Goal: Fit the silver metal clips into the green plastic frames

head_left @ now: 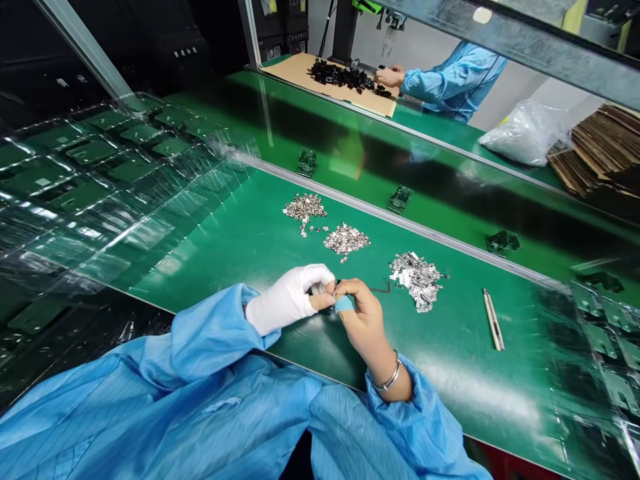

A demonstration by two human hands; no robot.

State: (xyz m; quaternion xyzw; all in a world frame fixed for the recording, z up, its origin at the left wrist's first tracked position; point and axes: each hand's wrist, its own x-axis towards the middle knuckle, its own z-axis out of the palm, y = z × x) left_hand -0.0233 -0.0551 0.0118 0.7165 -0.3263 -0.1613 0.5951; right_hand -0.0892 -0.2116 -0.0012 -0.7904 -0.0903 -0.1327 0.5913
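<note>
My left hand point(290, 297), in a white glove, and my bare right hand point(363, 317) meet over the green mat point(225, 253) near its front edge. Both pinch a small dark part point(334, 290) between their fingertips; a tiny metal piece shows at the pinch. My right thumb wears a blue finger cot. Three heaps of small silver metal clips lie beyond: one far left point(305, 208), one in the middle point(347, 240), one to the right point(417, 279). A thin dark hex key point(381, 289) lies just right of my fingers.
A pale stick-like tool point(493, 319) lies right of the clips. Clear plastic trays point(95, 180) stack at left, more trays point(605, 347) at right. Dark parts point(400, 198) ride the green conveyor behind a metal rail. Across it, another person's blue sleeve point(453, 80) works over black parts.
</note>
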